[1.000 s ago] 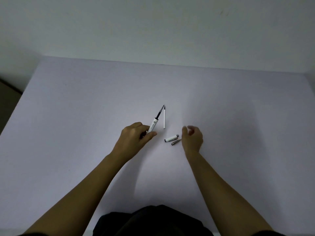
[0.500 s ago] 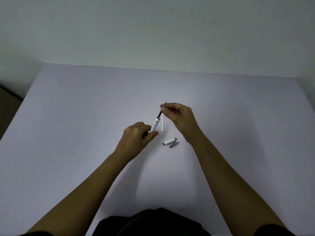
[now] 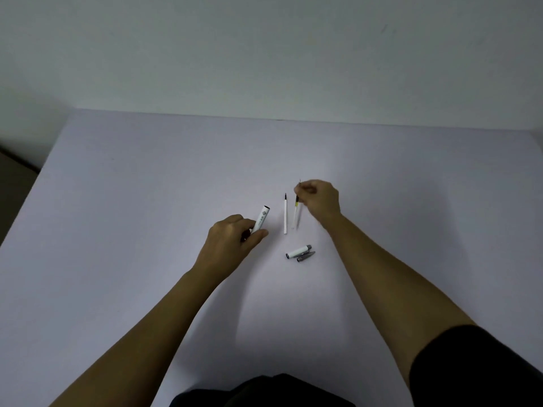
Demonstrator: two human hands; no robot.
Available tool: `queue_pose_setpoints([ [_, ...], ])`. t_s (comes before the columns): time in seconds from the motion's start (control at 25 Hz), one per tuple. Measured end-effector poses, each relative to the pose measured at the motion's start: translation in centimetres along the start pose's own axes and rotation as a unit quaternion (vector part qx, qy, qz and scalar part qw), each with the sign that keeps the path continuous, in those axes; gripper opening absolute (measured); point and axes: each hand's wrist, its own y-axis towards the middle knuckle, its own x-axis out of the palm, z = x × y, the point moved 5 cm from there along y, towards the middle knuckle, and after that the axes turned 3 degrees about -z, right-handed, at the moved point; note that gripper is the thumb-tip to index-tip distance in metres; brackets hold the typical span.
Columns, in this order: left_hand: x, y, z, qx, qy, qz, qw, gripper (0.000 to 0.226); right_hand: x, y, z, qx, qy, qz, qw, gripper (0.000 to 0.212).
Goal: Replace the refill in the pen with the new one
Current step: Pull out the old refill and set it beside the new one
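While left hand [image 3: 232, 242] grips barrel [image 3: 262, 218] | right hand [image 3: 318, 198] pinches refill [image 3: 296, 211]

A pale lilac table [image 3: 147, 201] is filling most of the view, its far edge meeting a plain greenish-grey wall [image 3: 264, 54]. Dim light is casting soft shadows, and a dark strip of floor [image 3: 14, 183] is showing at left.
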Motion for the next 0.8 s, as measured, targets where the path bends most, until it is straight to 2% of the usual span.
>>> queue_pose_setpoints([
  [0.08, 0.1, 0.6, -0.6, -0.006, 0.002, -0.001, 1.000, 0.031, 0.7, 1.2, 1.9, 0.010, -0.056, 0.003, 0.998, 0.023],
  [0.28, 0.8, 1.0, -2.2, -0.025, -0.010, -0.014, 1.000, 0.032, 2.0, 3.4, 4.0, 0.052, -0.116, -0.014, 0.992, 0.029],
  [0.4, 1.1, 1.2, -2.7, -0.036, -0.014, -0.020, 0.999, 0.035, 2.6, 3.6, 4.6, 0.047, -0.131, -0.013, 0.990, 0.027],
  [0.64, 1.8, 1.8, -2.9, -0.047, -0.024, -0.023, 0.998, 0.028, 2.3, 3.7, 3.9, 0.040, -0.123, 0.013, 0.991, 0.027],
  [0.8, 1.9, 1.7, -2.8, -0.044, -0.031, -0.021, 0.998, 0.028, 3.5, 3.5, 2.1, -0.007, -0.166, -0.022, 0.986, 0.021],
])
